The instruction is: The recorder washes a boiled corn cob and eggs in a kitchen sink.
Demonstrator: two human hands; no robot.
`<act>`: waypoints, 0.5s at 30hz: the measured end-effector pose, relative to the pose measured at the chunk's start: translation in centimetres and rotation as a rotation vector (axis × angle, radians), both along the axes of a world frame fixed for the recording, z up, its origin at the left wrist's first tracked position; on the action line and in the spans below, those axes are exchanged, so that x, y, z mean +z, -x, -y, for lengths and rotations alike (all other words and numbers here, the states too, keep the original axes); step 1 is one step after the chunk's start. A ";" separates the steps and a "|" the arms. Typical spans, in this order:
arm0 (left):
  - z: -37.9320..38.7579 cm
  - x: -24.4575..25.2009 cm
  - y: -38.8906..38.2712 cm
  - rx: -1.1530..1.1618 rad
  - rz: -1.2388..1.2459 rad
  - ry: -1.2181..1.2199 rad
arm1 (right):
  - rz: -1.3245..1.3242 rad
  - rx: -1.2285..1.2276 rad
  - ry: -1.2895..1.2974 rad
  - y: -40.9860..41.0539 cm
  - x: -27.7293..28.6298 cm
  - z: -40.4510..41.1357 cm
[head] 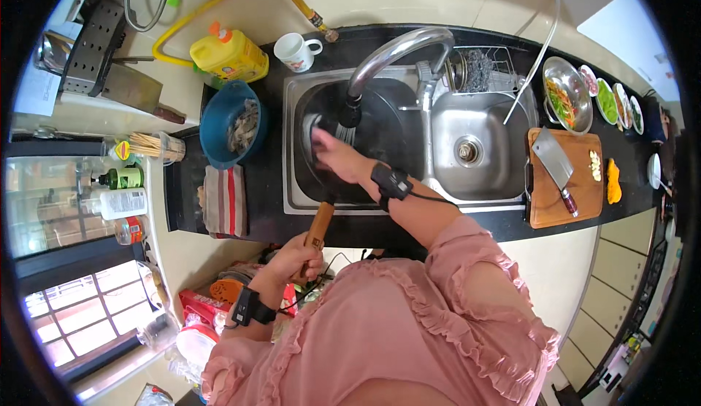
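Note:
A large dark wok [383, 126] lies in the left basin of a double steel sink [290, 187]. My left hand [298, 258] is closed around the wok's wooden handle [320, 225], in front of the sink's edge. Over the wok's left part, my right hand [339, 157] is blurred, its fingers spread; whether it holds anything cannot be told. Water runs from the black spout of the curved chrome faucet [405, 42] just above that hand. A pale, blurred patch shows on the wok beside the fingers.
Left of the sink stand a blue basin [211, 132], a folded striped cloth [224, 200], a yellow jug [230, 58] and a white mug [296, 51]. On the right, a cleaver [553, 157] and garlic lie on a wooden board [539, 209], near a steel colander [583, 94] of cut vegetables.

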State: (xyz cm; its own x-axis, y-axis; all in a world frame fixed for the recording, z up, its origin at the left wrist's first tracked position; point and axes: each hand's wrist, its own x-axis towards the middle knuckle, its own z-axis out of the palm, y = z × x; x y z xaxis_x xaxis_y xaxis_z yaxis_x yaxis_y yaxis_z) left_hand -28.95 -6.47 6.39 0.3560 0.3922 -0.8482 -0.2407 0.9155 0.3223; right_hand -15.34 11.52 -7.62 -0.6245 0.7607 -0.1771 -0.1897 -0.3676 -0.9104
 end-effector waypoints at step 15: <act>0.8 1.2 1.6 0.146 0.025 -0.013 | 0.984 0.521 -0.630 -7.5 -3.5 0.3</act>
State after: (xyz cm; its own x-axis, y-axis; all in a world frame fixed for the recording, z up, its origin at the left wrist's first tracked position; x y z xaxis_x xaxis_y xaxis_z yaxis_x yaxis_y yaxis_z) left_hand -30.54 -7.26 7.55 0.3149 0.4522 -0.8345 -0.3790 0.8660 0.3262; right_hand -7.89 11.19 -11.14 -0.6844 0.5875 -0.4318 0.6958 0.3493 -0.6276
